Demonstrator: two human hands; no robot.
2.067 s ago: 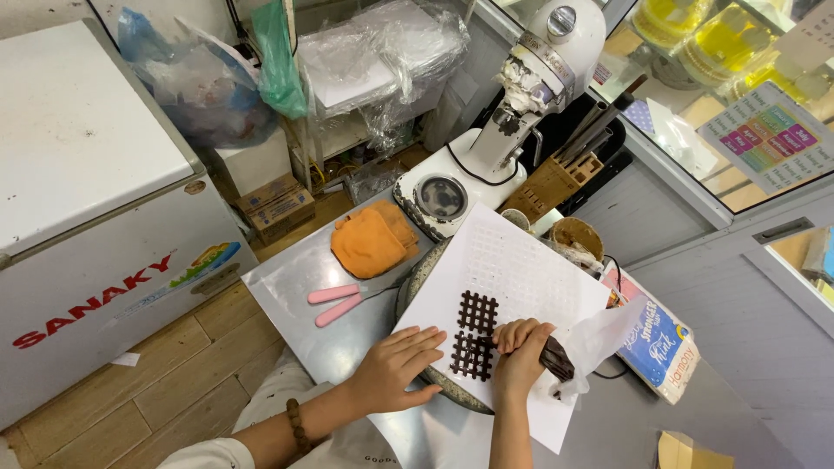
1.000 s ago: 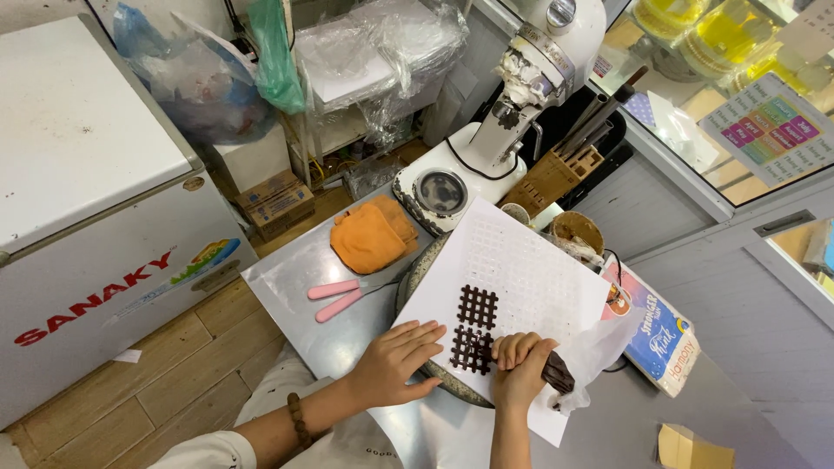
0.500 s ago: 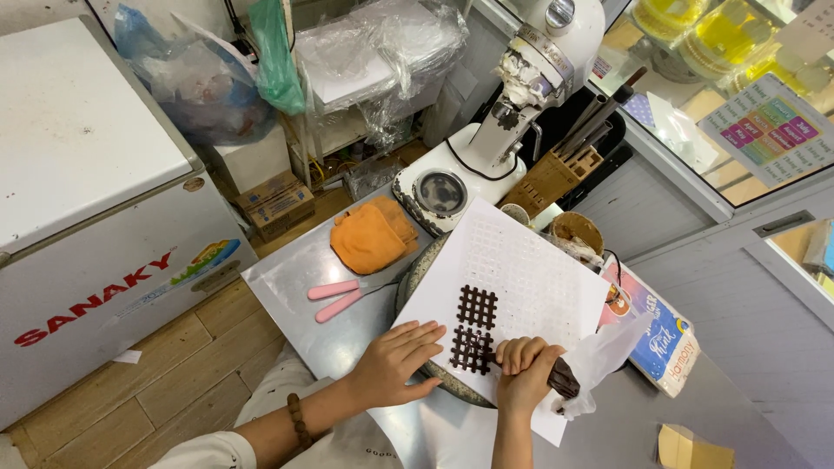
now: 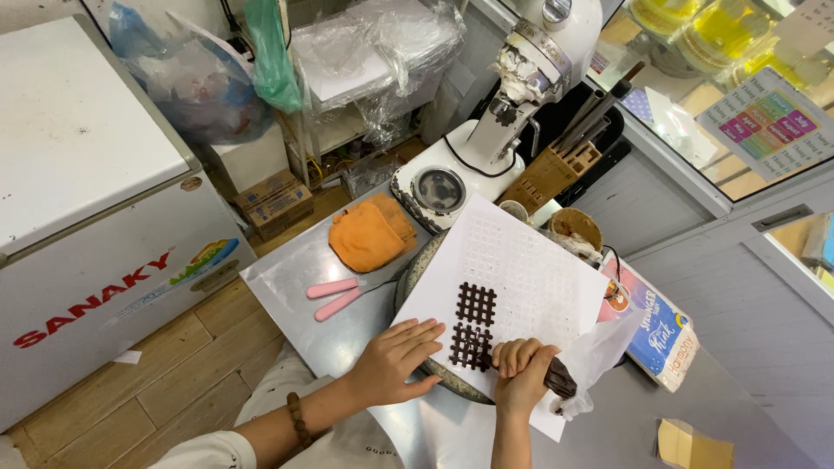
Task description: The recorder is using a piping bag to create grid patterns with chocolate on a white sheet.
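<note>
A white sheet (image 4: 521, 269) printed with a faint grid pattern lies on a round turntable (image 4: 408, 280) on the steel counter. Two dark chocolate lattices are piped on it, one finished (image 4: 476, 303) and one below it (image 4: 469, 346). My right hand (image 4: 524, 373) squeezes a clear piping bag of dark chocolate (image 4: 565, 378), its tip at the lower lattice. My left hand (image 4: 395, 358) rests flat with spread fingers on the sheet's near-left corner.
Pink-handled scissors (image 4: 339, 296) and a folded orange cloth (image 4: 372, 232) lie left of the turntable. A white stand mixer (image 4: 504, 104), a wooden knife block (image 4: 556, 169), a small cup (image 4: 575, 227) and a printed carton (image 4: 656, 326) stand around. A white chest freezer (image 4: 87, 174) is on the left.
My right hand with the piping bag has drifted slightly down and right along the lower lattice, which has grown by a few lines. My left hand stays put on the sheet.
</note>
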